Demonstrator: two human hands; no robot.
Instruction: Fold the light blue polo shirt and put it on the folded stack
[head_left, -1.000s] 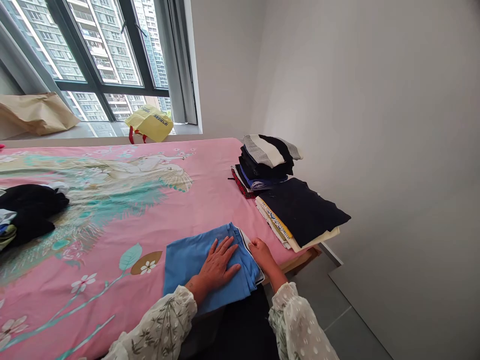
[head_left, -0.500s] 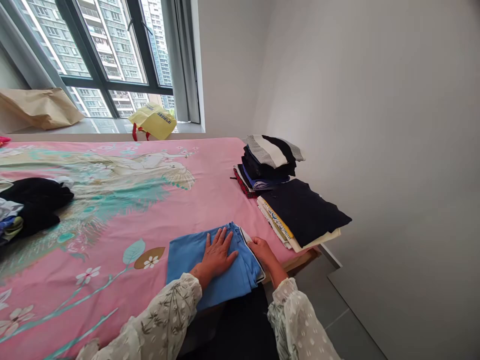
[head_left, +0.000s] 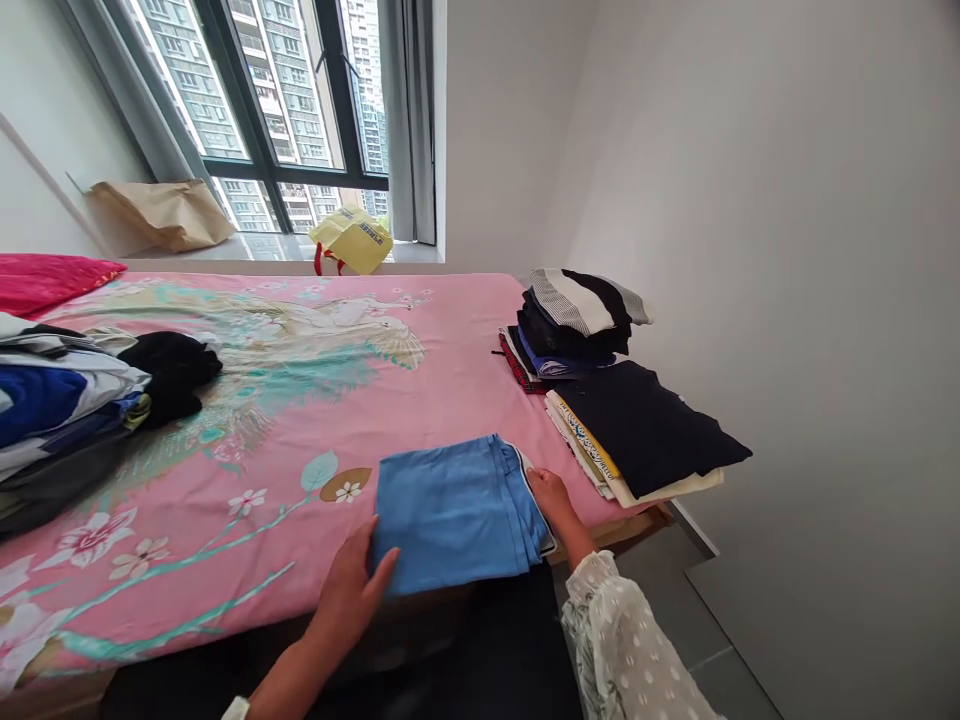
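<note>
Folded blue pants (head_left: 457,515) lie flat at the front edge of the bed, their gathered waistband with black-and-white trim facing right. At that waistband end, my right hand (head_left: 553,500) has its fingers closed on the edge. My left hand (head_left: 352,580) is at the pants' left end, thumb and fingers apart. Its thumb touches the near-left corner, and the fingertips lie along the left side. Right of the pants is a stack of folded clothes with a black garment (head_left: 649,425) on top.
A taller folded pile with a striped garment (head_left: 574,300) stands behind the stack, near the wall. Loose clothes (head_left: 75,400) are heaped on the left of the pink bedsheet (head_left: 300,530). A yellow bag (head_left: 352,240) and a brown paper bag (head_left: 169,215) rest by the window.
My left hand has lifted off the top of the pants and moved to their left end. My right hand stays at the waistband. The view has swung left, showing more of the clothes heap.
</note>
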